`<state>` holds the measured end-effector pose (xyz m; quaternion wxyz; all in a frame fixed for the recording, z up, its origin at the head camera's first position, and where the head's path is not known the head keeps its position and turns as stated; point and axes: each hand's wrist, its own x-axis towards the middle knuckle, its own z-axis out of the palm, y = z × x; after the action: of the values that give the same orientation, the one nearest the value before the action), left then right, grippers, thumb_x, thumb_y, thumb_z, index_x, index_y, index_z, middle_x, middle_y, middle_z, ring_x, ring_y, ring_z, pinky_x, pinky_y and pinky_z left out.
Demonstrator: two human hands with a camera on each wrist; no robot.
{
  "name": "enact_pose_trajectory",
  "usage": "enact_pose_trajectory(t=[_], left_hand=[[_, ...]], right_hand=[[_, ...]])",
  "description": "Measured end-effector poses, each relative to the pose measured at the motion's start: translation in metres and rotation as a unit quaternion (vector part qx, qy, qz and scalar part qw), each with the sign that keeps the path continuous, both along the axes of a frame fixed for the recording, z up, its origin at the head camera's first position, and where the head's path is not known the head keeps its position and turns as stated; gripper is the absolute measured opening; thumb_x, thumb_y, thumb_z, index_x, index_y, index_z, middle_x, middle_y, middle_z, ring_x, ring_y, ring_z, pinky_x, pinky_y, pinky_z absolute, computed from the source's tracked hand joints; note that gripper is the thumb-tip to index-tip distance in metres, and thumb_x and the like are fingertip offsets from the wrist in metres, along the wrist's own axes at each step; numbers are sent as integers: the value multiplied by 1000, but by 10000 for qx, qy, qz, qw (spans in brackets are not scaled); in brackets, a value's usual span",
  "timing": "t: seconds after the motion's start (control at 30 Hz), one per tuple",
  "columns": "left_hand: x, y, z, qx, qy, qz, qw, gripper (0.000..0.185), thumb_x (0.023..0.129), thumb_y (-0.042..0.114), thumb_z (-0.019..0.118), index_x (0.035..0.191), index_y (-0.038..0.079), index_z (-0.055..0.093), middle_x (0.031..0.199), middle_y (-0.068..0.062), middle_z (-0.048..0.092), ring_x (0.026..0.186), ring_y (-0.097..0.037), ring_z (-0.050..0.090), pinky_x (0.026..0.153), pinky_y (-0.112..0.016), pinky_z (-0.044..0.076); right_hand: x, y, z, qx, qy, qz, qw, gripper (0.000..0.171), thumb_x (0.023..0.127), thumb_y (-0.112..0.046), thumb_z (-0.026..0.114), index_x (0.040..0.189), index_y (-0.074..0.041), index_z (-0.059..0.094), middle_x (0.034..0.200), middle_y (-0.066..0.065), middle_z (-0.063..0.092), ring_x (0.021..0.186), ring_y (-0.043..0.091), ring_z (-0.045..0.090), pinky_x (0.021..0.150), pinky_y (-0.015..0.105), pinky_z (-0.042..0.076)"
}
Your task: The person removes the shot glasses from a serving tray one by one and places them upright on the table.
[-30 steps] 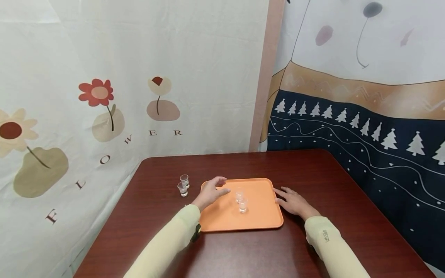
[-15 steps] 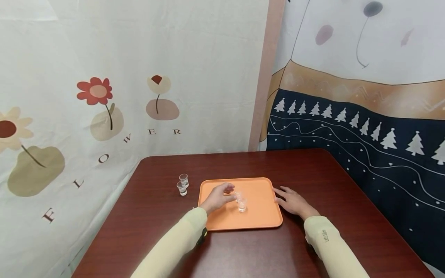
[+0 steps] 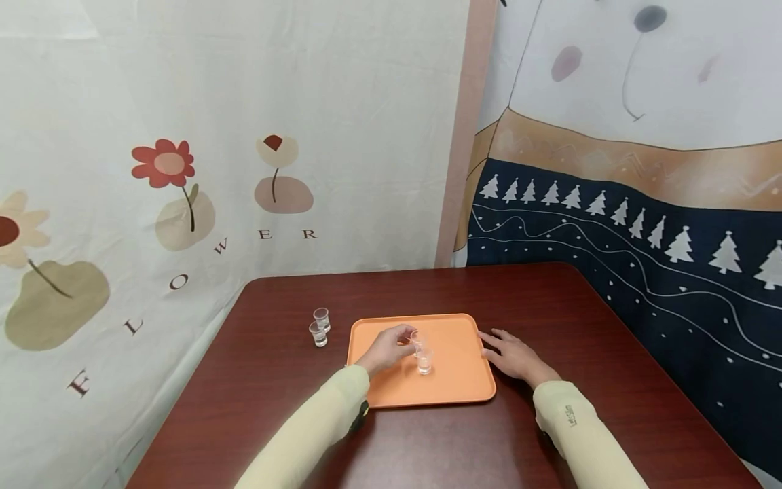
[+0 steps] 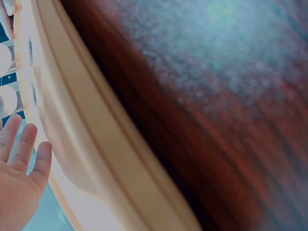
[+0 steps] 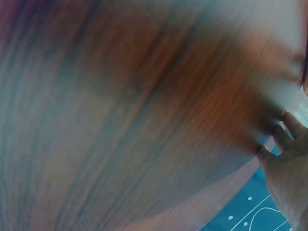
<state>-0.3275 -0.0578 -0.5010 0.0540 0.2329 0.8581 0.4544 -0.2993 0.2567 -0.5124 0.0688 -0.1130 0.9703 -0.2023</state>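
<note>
On the orange tray stand two small clear shot glasses, one a little behind the other. My left hand reaches in from the left, with its thumb and index finger at the sides of the rear shot glass, pinching it. The nearer shot glass stands just in front. In the left wrist view, the outer fingers are spread beside a glass; thumb and index finger are out of sight. My right hand lies by the tray's right edge, its fairly straight fingertips touching the rim.
Two more shot glasses stand close together on the dark red-brown table, left of the tray. A pale curtain with printed flowers hangs behind, and a dark blue patterned cloth hangs at the right.
My left hand has moved right over the tray, from its left part to the rear shot glass, and its thumb and fingers have closed in. The right hand has stayed at the rim.
</note>
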Motion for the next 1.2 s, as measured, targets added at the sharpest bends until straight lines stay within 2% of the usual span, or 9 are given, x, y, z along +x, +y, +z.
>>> enact_pose_trajectory(t=[0.3, 0.63, 0.87, 1.2], left_hand=[[-1, 0, 0, -46, 70, 132, 9999, 19, 94, 10, 68, 111, 5, 65, 110, -7, 68, 108, -28, 63, 92, -42, 50], [-1, -6, 5, 72, -194, 380, 9991, 20, 95, 20, 69, 110, 8, 64, 111, -4, 66, 113, -27, 60, 93, -44, 49], [0, -11, 9, 98, -35, 507, 9987, 17, 94, 21, 71, 104, 9, 64, 109, -3, 67, 111, -25, 61, 91, -43, 49], [3, -22, 13, -3, -13, 760, 9971, 19, 93, 22, 71, 106, 9, 64, 111, -4, 67, 112, -27, 60, 93, -45, 49]], right_hand=[[0, 0, 0, -40, -15, -8, 10000, 54, 103, -39, 52, 151, -17, 43, 152, 28, 35, 137, 51, 32, 106, 67, 28], [0, -2, 3, 18, -69, -45, 10000, 54, 103, -39, 51, 152, -16, 43, 152, 27, 34, 138, 50, 31, 106, 67, 28], [-2, -1, 1, 36, -56, -55, 10000, 55, 103, -40, 51, 152, -17, 42, 153, 27, 34, 138, 50, 31, 106, 67, 28], [-1, 1, -1, 39, -20, 8, 10000, 54, 103, -39, 51, 152, -16, 43, 152, 27, 35, 137, 50, 32, 106, 67, 29]])
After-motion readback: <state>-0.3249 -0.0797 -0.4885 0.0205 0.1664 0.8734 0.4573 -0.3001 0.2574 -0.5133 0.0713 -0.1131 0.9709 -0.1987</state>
